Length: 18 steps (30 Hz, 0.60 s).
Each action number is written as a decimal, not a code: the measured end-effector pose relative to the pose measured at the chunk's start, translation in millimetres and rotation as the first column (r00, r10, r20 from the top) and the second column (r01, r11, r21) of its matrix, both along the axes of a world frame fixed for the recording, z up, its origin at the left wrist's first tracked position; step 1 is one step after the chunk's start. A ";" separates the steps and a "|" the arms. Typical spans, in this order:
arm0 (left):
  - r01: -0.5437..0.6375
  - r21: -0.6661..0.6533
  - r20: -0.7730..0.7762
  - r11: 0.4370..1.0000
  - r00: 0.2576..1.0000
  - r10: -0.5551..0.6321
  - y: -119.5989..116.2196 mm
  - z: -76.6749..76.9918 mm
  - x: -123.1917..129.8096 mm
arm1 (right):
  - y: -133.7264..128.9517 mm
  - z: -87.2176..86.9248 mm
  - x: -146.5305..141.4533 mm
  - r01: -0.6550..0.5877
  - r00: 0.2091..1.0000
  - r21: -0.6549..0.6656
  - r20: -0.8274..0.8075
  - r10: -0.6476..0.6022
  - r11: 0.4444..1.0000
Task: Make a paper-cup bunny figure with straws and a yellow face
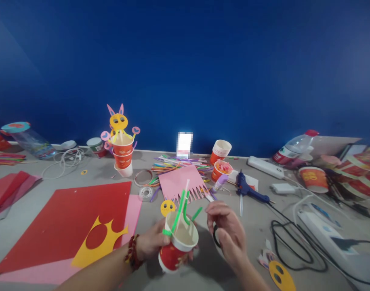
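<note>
Paper cup (173, 255) at six o'clock, left hand (153, 242) grip snug on it; right hand (228, 232) curled at five, can't tell if it's holding that dark loop (215, 236). Probably fitting green straws (178, 212); next move needs steadiness.

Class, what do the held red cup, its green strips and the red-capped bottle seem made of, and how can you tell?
Red cup: probably paper, satin finish; printed wall, rounded white rim.
Green strips: perhaps smooth plastic; bright, even colour, though blur leaves this open.
Red-capped bottle: likely glossy clear plastic; see-through wall.
</note>
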State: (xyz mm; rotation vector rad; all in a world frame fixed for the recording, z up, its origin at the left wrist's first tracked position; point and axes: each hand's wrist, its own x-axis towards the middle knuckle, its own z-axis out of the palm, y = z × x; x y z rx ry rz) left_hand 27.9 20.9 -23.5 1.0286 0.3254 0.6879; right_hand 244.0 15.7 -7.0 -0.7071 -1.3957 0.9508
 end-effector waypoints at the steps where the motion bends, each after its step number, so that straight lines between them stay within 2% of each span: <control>1: 0.037 -0.031 0.047 0.999 0.998 -0.036 -0.5 -1.0 0.9 | 2.0 -1.9 0.5 0.018 0.999 -0.040 -0.035 -0.020 0.999; 4: 0.089 -0.090 0.144 0.992 0.987 -0.076 -2.0 -4.2 3.4 | 9.2 -5.4 0.7 0.029 0.995 -0.149 -0.089 -0.042 0.988; 6: 0.165 -0.124 0.187 0.978 0.972 -0.140 -2.5 -5.0 4.2 | 12.9 -5.6 0.0 0.020 0.995 -0.166 -0.093 -0.035 0.986; 10: 0.344 -0.151 0.200 0.927 0.929 -0.312 -1.3 -2.2 4.0 | 13.2 -2.7 -1.2 -0.106 0.994 -0.147 -0.028 0.103 0.983; 12: 0.369 -0.156 0.176 0.916 0.923 -0.342 -0.3 0.2 4.4 | 10.1 0.3 -1.5 -0.184 0.983 -0.148 -0.016 0.183 0.972; 15: 0.362 -0.156 0.121 0.919 0.930 -0.346 0.6 3.3 5.3 | 4.8 9.8 -1.9 -0.218 0.976 -0.162 -0.007 0.220 0.962; 18: 0.376 -0.153 0.053 0.914 0.927 -0.372 1.1 3.8 5.3 | 1.8 25.3 -3.3 -0.286 0.944 -0.200 0.109 0.311 0.937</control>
